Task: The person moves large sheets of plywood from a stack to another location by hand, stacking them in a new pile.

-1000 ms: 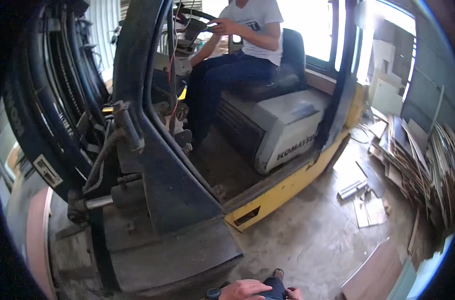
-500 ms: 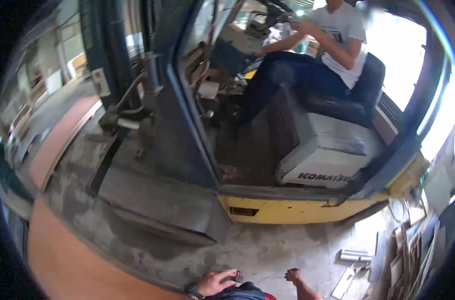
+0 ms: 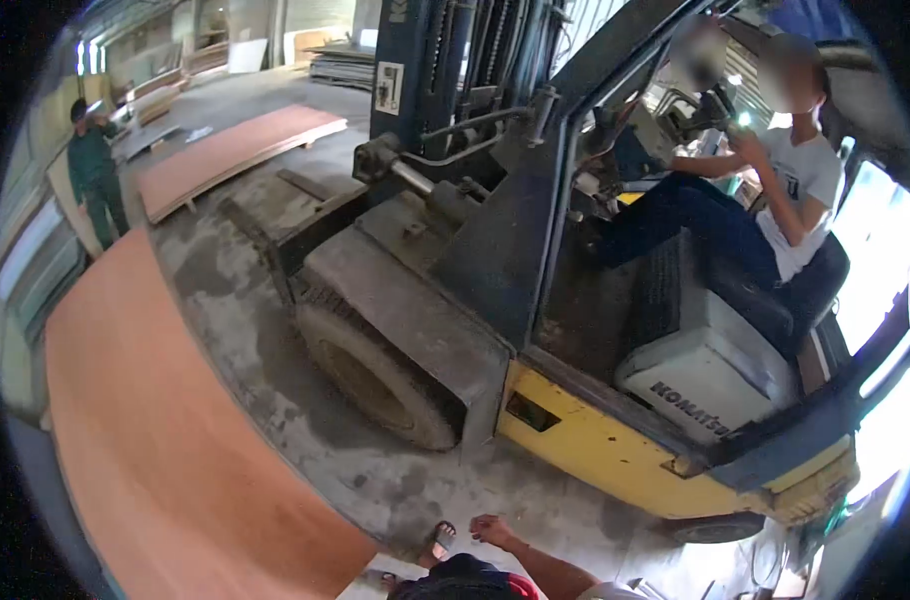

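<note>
"Flat orange wooden board [image 3: 175,420]: seen where?"

"Low at left. Bare right hand [image 3: 490,529] seems empty; finger spread can't be told."

"What's being done?"

"Waiting, perhaps; care is needed beside the yellow-and-dark metal forklift [image 3: 587,425]."

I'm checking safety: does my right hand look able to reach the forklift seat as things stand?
Probably not: a person sits on the seat, and floor separates your right hand from the forklift.
</note>
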A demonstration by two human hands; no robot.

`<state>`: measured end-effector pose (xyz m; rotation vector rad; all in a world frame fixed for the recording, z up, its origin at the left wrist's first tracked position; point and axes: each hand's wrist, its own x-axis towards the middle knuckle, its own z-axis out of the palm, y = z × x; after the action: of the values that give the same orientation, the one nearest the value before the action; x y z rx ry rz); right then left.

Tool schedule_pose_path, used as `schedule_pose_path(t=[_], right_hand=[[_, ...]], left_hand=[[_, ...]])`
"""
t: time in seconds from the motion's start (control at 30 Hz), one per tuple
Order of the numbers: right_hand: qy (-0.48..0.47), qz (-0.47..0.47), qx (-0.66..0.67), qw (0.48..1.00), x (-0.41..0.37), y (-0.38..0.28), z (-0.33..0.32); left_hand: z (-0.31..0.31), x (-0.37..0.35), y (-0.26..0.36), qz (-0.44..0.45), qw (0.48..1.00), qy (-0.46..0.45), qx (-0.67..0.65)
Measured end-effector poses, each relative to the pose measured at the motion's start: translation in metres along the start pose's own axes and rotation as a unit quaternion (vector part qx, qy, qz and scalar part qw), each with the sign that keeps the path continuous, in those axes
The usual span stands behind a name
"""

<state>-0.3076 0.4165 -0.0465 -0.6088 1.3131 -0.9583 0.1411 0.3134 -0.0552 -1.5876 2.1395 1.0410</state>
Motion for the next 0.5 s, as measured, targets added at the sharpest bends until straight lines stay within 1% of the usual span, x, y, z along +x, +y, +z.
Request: schedule_pose_path(t=[0.03, 0.07, 0.1, 0.13, 0.17, 0.2, 0.23, 0.3, 0.33, 0.4, 0.43, 0.5], right_hand=[[-0.023, 0.004, 0.127, 0.992, 0.002, -0.003, 0.007], [0.000, -0.016, 0.132, 0.991, 0.002, -0.008, 0.013], [0.020, 0.003, -0.094, 0.995, -0.003, -0.017, 0.022], [0.041, 0.038, -0.311, 0.949, -0.009, -0.023, 0.028], [0.062, 0.044, -0.395, 0.916, -0.015, -0.027, 0.031], [0.074, 0.041, -0.386, 0.918, -0.023, -0.027, 0.033], [0.048, -0.058, -0.446, 0.892, -0.031, -0.024, 0.032], [0.027, -0.158, -0.498, 0.852, -0.049, -0.016, 0.027], [0.044, -0.133, -0.434, 0.890, -0.059, -0.008, 0.025], [0.087, 0.013, -0.330, 0.940, -0.071, 0.005, 0.017], [0.111, 0.133, -0.286, 0.943, -0.073, 0.013, 0.015], [0.133, 0.105, -0.287, 0.943, -0.090, 0.028, 0.008]], left_hand=[[0.010, 0.006, 0.000, 0.016, 1.000, -0.002, 0.010], [0.014, 0.013, 0.000, 0.027, 0.999, -0.004, 0.027], [0.021, 0.021, 0.002, 0.042, 0.998, -0.006, 0.045], [0.026, 0.029, 0.005, 0.055, 0.997, -0.008, 0.062], [0.031, 0.033, 0.006, 0.066, 0.994, -0.009, 0.083], [0.033, 0.035, 0.006, 0.076, 0.992, -0.009, 0.103], [0.036, 0.040, 0.006, 0.086, 0.989, -0.007, 0.118], [0.040, 0.045, 0.006, 0.101, 0.984, -0.005, 0.146], [0.043, 0.047, 0.006, 0.108, 0.981, -0.005, 0.161], [0.046, 0.051, 0.006, 0.120, 0.976, -0.004, 0.180], [0.048, 0.054, 0.004, 0.124, 0.973, -0.003, 0.194], [0.051, 0.055, 0.004, 0.133, 0.967, -0.002, 0.215]])
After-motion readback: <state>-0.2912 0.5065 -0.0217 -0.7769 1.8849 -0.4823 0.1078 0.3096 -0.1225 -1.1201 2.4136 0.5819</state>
